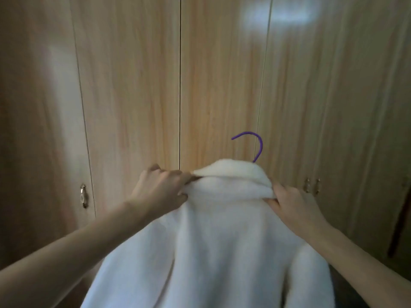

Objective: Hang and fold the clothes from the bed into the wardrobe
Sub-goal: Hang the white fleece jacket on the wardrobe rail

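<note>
A fluffy white coat (222,241) hangs in front of me, its back toward me and its collar folded over at the top. A purple hanger hook (255,143) sticks up out of the collar; the rest of the hanger is hidden inside the coat. My left hand (162,190) grips the coat at the left end of the collar. My right hand (291,203) pinches the right end of the collar. The closed wooden wardrobe doors (133,85) stand right behind the coat.
The wardrobe fills the view, all doors closed. A metal handle (83,196) sits on the left door, and a pair of handles (312,186) lies just right of my right hand. A dark strip (400,225) shows at the far right edge.
</note>
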A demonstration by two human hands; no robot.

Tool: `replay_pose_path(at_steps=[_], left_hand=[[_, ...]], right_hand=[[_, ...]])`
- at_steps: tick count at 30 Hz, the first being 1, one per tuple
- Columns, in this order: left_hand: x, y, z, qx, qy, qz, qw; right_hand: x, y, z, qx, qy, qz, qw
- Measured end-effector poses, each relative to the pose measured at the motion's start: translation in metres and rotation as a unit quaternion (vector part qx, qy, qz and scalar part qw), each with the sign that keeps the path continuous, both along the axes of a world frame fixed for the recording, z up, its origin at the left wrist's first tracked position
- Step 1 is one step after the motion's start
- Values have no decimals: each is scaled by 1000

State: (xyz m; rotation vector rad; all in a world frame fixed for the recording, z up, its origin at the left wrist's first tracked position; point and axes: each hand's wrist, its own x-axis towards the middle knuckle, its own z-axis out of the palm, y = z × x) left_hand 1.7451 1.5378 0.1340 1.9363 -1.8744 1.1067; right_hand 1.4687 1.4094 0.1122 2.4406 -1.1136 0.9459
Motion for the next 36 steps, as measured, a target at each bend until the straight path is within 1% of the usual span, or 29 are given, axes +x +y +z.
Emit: replay_pose_path(at_steps=[2,3,5,6,7,9,10,11,12,14,15,17,19,20,22,24,25,27,29,30,32,34,36], left_hand=[[7,6,-2,-7,54,49,997],[10,6,-3,-24,60,46,997],[10,6,-3,-56,73,-10,996],[8,7,-1,-42,116,-39,992],[6,5,1,-3,191,-51,980],[3,-1,3,99,337,-28,936],[5,-6,2,123,368,-11,921],[8,-8,1,134,370,2,919],[12,-10,-1,148,349,16,925],[18,-12,-8,196,281,43,938],[20,-13,-14,214,240,67,944],[25,-17,-25,214,156,127,956],[29,-19,-36,176,109,154,966],[33,-18,-40,154,109,159,969],[45,-12,-40,111,126,139,976],[67,-8,-36,101,167,101,976],[79,-9,-33,107,203,76,970],[99,-14,-29,142,282,46,948],[116,-24,-28,190,337,71,919],[127,-30,-31,216,342,87,911],[153,-42,-38,261,322,108,904],[181,-48,-42,268,307,111,906],[208,-54,-46,272,263,118,918]], right_hand=[[19,-6,2,46,-32,54,997],[29,-8,4,58,-43,81,994],[49,-13,8,65,-53,130,988],[59,-14,9,62,-48,149,986],[67,-12,12,57,-39,161,984],[79,-15,10,33,-31,182,982],[84,-16,8,22,-32,198,979],[89,-17,4,25,-23,210,977],[95,-21,-4,41,-9,224,974],[107,-31,-20,99,41,225,969],[113,-36,-28,107,62,223,967],[126,-48,-41,119,70,233,963],[139,-56,-47,135,79,233,960],[145,-62,-50,145,73,246,955],[157,-69,-51,166,55,268,947],[171,-72,-50,162,38,270,948],[180,-72,-50,160,32,272,948],[201,-75,-50,148,30,285,947],[225,-81,-54,141,31,296,944],[237,-85,-58,155,34,302,940],[261,-89,-68,174,43,298,938],[285,-91,-76,179,30,298,937],[310,-93,-85,185,16,303,935]])
